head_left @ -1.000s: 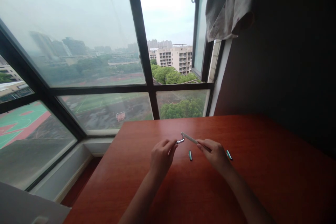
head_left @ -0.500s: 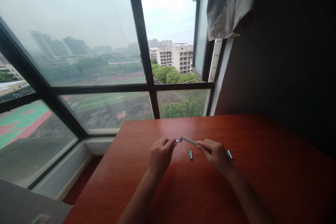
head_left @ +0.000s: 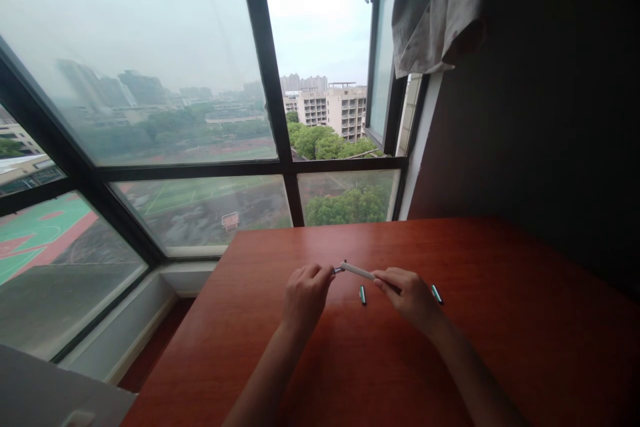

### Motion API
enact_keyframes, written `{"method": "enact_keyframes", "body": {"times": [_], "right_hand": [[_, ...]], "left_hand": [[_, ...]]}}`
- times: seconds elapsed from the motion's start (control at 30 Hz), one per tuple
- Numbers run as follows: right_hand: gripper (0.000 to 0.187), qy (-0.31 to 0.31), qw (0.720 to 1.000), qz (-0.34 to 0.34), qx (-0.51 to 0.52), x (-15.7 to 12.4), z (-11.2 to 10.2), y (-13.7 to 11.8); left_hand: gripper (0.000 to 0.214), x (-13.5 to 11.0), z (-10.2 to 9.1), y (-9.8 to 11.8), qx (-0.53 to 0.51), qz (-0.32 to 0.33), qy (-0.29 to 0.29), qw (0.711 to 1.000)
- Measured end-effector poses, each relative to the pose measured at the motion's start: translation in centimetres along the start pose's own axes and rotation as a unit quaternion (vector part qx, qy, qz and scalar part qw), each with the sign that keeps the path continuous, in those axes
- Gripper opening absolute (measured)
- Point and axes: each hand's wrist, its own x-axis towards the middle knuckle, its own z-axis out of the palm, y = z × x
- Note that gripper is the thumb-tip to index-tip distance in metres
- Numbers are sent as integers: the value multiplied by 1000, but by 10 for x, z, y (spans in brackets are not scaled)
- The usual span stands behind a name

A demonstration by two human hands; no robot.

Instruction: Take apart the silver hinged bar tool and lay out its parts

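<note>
My left hand [head_left: 305, 291] is closed, thumb and fingertips pinching a small shiny piece [head_left: 339, 270] that looks like a razor head. In my right hand [head_left: 406, 292], closed in a pinch, is a slim pale razor handle [head_left: 357, 271], its far end pointing left. That end meets the shiny piece just above the table; whether the two are joined I cannot tell. Below the handle lies a small green-and-black razor cartridge [head_left: 363, 295]. A second similar cartridge [head_left: 437, 294] rests just right of my right hand.
Both hands are over a reddish-brown wooden table [head_left: 225, 340]. Dark-framed windows [head_left: 285, 113] rise behind and to the left, one pane [head_left: 385, 47] swung open. Grey cloth [head_left: 430, 20] hangs at the upper right, beside a dark wall [head_left: 525, 113].
The handle and my right hand have shifted very slightly left, and the handle's far end sits a little lower against the shiny piece. Both grips stay the same.
</note>
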Motion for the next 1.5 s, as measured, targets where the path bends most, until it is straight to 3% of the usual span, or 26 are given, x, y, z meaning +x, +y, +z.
{"method": "enact_keyframes", "body": {"times": [0.6, 0.9, 1.13, 1.33, 1.5], "right_hand": [[31, 75, 997, 11, -9, 0, 3, 1], [26, 24, 999, -19, 24, -1, 2, -5], [27, 62, 998, 10, -5, 0, 3, -2], [27, 37, 999, -8, 26, 0, 2, -1], [28, 58, 998, 1, 12, 1, 4, 2]], "left_hand": [[18, 0, 0, 1, -17, -3, -2, 1000], [19, 1, -1, 1, -2, -8, 9, 1000], [18, 0, -1, 2, -7, -2, -7, 1000], [17, 0, -1, 2, -6, -3, -9, 1000], [17, 0, -1, 2, -11, 1, -9, 1000]]}}
